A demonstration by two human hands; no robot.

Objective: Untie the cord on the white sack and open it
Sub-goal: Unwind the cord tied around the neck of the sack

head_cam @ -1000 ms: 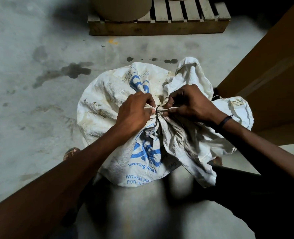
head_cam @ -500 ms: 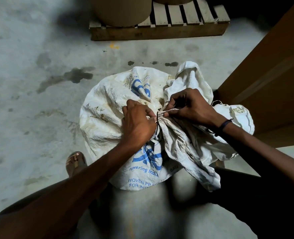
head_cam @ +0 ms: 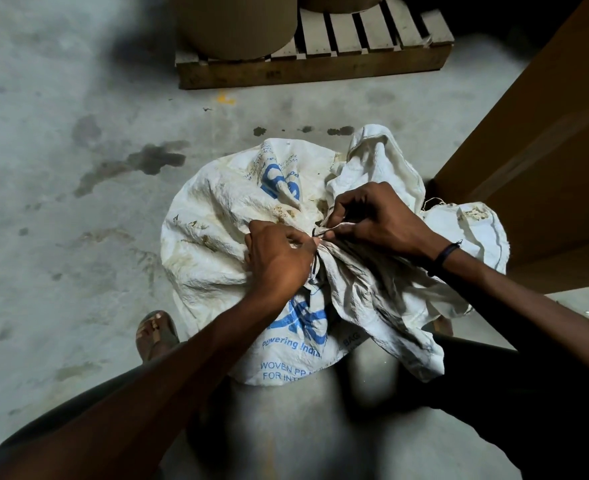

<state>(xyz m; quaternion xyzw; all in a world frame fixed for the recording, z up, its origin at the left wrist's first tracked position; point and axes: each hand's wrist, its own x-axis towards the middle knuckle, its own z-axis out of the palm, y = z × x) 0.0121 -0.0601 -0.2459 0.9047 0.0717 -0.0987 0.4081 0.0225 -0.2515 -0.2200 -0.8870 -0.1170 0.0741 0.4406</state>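
A full white woven sack (head_cam: 213, 244) with blue print stands on the concrete floor in front of me. Its neck is bunched at the middle and bound by a thin cord (head_cam: 331, 227), pale with a dark strand. My left hand (head_cam: 277, 261) clamps the gathered neck from the left, fingers curled at the knot. My right hand (head_cam: 376, 220) pinches the cord between thumb and fingertips just right of the knot. The loose top of the sack spills out to the right under my right wrist. The knot itself is mostly hidden by my fingers.
A wooden pallet (head_cam: 320, 69) carrying a large brown drum (head_cam: 234, 26) lies beyond the sack. A big brown box or panel (head_cam: 545, 161) rises close on the right. My sandalled foot (head_cam: 156, 336) is by the sack's left base. Dark stains mark the floor on the left.
My left hand has slid lower and turned over the neck, while my right hand has shifted up slightly and pulled the cord end out to the right. The view has dipped a little.
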